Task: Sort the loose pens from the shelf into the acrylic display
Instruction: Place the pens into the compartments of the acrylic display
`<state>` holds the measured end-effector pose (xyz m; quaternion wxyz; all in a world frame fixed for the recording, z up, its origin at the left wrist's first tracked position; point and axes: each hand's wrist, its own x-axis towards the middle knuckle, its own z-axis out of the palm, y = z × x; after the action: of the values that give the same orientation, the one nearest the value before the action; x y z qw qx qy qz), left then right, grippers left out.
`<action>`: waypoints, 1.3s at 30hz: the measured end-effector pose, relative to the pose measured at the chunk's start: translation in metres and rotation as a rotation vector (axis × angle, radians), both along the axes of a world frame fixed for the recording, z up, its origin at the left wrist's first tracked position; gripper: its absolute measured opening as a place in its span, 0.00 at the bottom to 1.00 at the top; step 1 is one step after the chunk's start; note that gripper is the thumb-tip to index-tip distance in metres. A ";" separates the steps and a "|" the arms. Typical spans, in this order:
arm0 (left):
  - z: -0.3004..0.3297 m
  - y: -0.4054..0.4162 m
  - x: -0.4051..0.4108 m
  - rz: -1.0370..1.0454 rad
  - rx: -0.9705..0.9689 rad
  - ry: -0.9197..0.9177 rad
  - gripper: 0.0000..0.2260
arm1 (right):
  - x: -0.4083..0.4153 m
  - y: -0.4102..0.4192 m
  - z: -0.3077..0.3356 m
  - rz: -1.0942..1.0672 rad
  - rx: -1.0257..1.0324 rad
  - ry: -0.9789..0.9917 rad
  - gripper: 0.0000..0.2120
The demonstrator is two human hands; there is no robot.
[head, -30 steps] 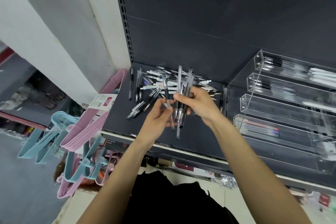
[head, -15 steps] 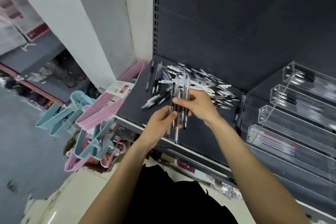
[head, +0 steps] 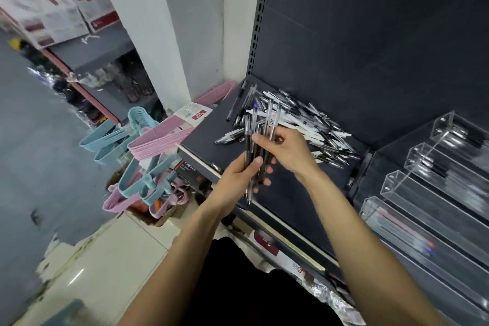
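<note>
A bundle of several clear-barrelled pens [head: 258, 137] stands nearly upright over the front of the dark shelf [head: 280, 201]. My left hand [head: 239, 180] grips the bundle's lower part from the left. My right hand [head: 287, 151] holds the same bundle from the right, fingers curled round the barrels. Behind them a heap of loose pens [head: 304, 122] lies on the shelf against the back panel. The tiered acrylic display [head: 434, 188] sits at the right, with pens lying in its trays.
Pink hangers [head: 169, 135] and blue hangers [head: 111, 137] hang off the shelf's left end. A white pillar [head: 158, 34] rises behind them. The dark back panel [head: 370, 34] closes the shelf. Boxed goods fill the lower shelf below.
The view has swung left, so the display sits further right. Both hands keep the pen bundle, drawn together more tightly and held nearer the shelf's front edge.
</note>
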<state>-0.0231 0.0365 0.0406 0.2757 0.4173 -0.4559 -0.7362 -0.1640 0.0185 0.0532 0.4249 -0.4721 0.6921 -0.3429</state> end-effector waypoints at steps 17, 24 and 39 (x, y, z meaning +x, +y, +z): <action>-0.007 0.061 -0.018 0.165 0.123 0.084 0.09 | -0.074 0.011 0.051 0.372 -0.021 -0.077 0.05; 0.000 0.044 -0.032 0.541 0.326 0.468 0.13 | -0.053 0.064 0.040 -0.248 -0.308 -0.448 0.07; 0.006 0.042 -0.053 0.494 0.364 0.581 0.11 | 0.008 0.123 -0.009 -0.255 -0.319 0.261 0.07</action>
<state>-0.0763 0.0786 0.0465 0.4829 0.3308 -0.1078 -0.8036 -0.1559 0.1412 0.0446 0.2049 -0.4826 0.7322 -0.4347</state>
